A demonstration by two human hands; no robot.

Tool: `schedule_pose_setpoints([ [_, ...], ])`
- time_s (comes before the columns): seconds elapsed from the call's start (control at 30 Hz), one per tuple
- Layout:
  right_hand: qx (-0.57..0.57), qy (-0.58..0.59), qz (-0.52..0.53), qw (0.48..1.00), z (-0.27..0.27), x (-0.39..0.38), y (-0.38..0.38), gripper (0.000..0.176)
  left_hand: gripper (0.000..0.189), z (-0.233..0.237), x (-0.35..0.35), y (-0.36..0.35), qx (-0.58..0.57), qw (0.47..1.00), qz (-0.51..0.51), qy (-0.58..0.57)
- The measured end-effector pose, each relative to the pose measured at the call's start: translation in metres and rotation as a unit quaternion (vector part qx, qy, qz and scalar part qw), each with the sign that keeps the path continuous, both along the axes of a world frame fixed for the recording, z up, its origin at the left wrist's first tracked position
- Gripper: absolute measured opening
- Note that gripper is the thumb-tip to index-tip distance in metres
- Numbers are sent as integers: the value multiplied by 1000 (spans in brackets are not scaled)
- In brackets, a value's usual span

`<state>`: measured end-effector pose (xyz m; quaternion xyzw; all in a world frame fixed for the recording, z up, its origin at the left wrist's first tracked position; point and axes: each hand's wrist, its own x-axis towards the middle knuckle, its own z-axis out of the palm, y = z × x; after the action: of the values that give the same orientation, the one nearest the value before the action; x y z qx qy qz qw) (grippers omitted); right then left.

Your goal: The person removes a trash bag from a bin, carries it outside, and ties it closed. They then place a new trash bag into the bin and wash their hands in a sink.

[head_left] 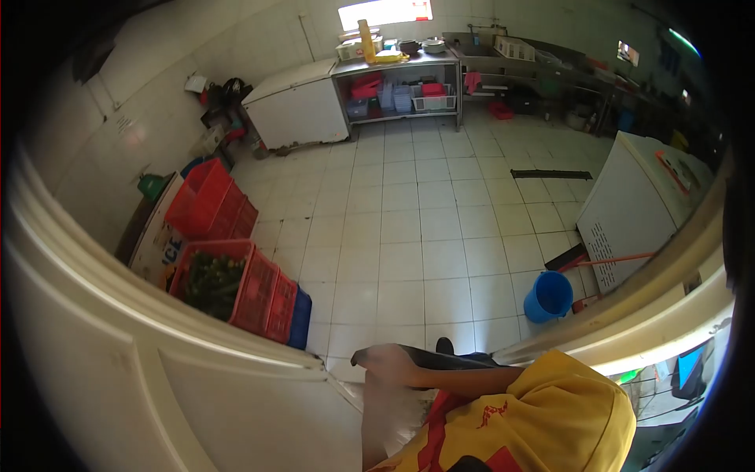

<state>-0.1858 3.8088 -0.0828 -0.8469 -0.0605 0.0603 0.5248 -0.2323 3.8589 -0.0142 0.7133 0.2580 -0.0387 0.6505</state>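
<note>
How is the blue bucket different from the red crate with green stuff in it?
The bucket is blue; the crate is red. The bucket is round; the crate is boxy. The crate holds a heap of green stuff; none shows in the bucket. Both are open at the top.

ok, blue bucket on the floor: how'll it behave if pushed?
The blue bucket may slide easily: the tiled floor looks smooth. Its round body could roll if knocked over. The wall looks like plastic, so it's probably light unless filled; contents can't be made out.
</note>
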Motion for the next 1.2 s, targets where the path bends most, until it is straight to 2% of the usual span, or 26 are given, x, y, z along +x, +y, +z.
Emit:
schedule_pose_setpoints([
  [0.03,14,-36,-18,999,-9,17,-12,25,26,-19,18,3,4,1000,-5,-6],
  [0.1,26,-82,-38,996,-9,53,-47,26,20,-87,58,24,-125,943,-274,-143],
  [0.13,37,-31,-74,996,1,67,-69,34,20,-96,73,22,-125,941,-277,-147],
  [0.2,41,2,-114,993,13,104,-121,44,17,-106,118,2,-81,937,-321,-107],
  [0.23,27,-5,-92,995,11,116,-146,44,15,-163,149,3,112,901,-387,-163],
  [0.27,17,-5,-70,997,11,122,-170,45,15,-147,165,-16,108,900,-389,-165],
  [0.33,17,-9,-65,998,23,134,-215,44,15,-100,193,-46,-213,942,-258,-4],
  [0.4,-67,52,11,996,33,144,-252,41,14,-129,242,-63,-225,939,-259,15],
  [0.47,-84,61,-49,993,20,147,-280,37,14,-141,280,-85,-268,917,-295,-26],
  [0.53,-116,141,-169,969,25,150,-302,24,12,-116,305,-122,-138,942,-300,-54],
  [0.57,-119,102,-248,956,5,154,-318,22,13,-93,315,-145,0,936,-338,-99],
  [0.6,-126,62,-324,936,-16,156,-333,21,17,-69,319,-164,135,908,-369,-149],
  [0.63,-55,17,-415,908,-17,158,-343,20,33,-60,324,-179,272,835,-409,-247],
  [0.67,-60,17,-431,900,-21,163,-354,20,45,-53,330,-195,266,798,-460,-285],
  [0.7,149,40,-493,857,-29,169,-364,20,47,-64,344,-212,275,741,-522,-321],
  [0.73,352,56,-528,771,-32,177,-375,20,49,-79,358,-226,282,679,-578,-354],
  [0.77,409,71,-540,732,-15,185,-382,18,41,-90,368,-240,315,643,-573,-399],
  [0.87,419,52,-541,727,-7,214,-419,18,33,-140,413,-275,408,671,-477,-395],
  [0.9,423,51,-548,720,-8,221,-431,18,26,-165,438,-283,145,836,-512,-133],
  [0.93,193,52,-546,814,-9,225,-446,19,25,-208,468,-288,-58,868,-492,-8],
  [0.97,-51,49,-510,857,-9,231,-464,24,26,-245,497,-298,-163,852,-498,-13],
  [1.0,-141,101,-505,845,-9,234,-476,31,27,-263,520,-306,-266,826,-496,-14],
  [1.07,-178,232,-476,829,2,240,-498,40,27,-215,548,-336,-255,838,-480,43],
  [1.13,-139,235,-448,852,-3,244,-515,54,28,-170,566,-386,-257,843,-462,96],
  [1.17,-119,168,-444,872,-8,248,-520,74,27,-156,573,-411,-211,844,-488,75],
  [1.2,-207,87,-405,886,-12,255,-527,85,26,-141,581,-432,-161,843,-510,54],
])
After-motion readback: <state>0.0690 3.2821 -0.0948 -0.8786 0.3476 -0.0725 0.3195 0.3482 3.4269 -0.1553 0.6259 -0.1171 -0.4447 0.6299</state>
